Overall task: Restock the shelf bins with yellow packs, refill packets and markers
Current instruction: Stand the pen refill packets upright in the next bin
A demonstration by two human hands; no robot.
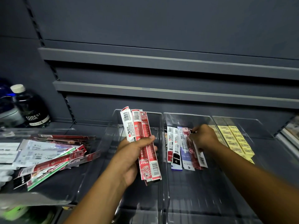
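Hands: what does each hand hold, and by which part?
The left hand grips a bundle of red refill packets around the middle. The right hand pinches the top end of one red packet lying in the middle bin.

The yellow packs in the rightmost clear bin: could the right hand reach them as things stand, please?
Probably yes. The right hand pinches a red refill packet in the middle bin, next to the yellow packs; their bin is open-topped, with a clear wall between. It should release the packet first.
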